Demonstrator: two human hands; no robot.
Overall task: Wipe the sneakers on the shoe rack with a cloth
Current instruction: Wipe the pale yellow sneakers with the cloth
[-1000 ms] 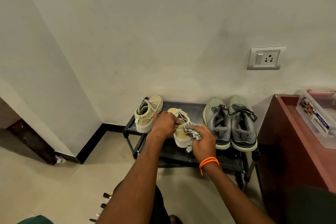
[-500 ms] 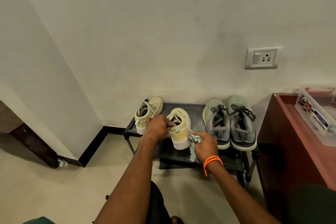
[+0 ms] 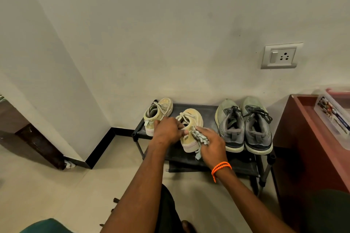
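Yellow sneaker (image 3: 190, 130): centre of the frame, on the black shoe rack (image 3: 191, 157).
Left hand (image 3: 167, 131): fingers curled, gripping that sneaker at its opening.
Right hand (image 3: 212, 143): holds a bunched cloth (image 3: 199, 136) against the sneaker's right side.
Second yellow sneaker (image 3: 158, 113): rack's left end.
2 grey sneakers (image 3: 244, 125): right end.
Socket (image 3: 280, 56): upper right wall.

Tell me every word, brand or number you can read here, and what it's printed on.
None can be read.
Label on the clear plastic box: print and a picture, too blurred to read.
Grey sneakers and yellow sneakers: no legible brand.
Wall socket: no lettering visible.
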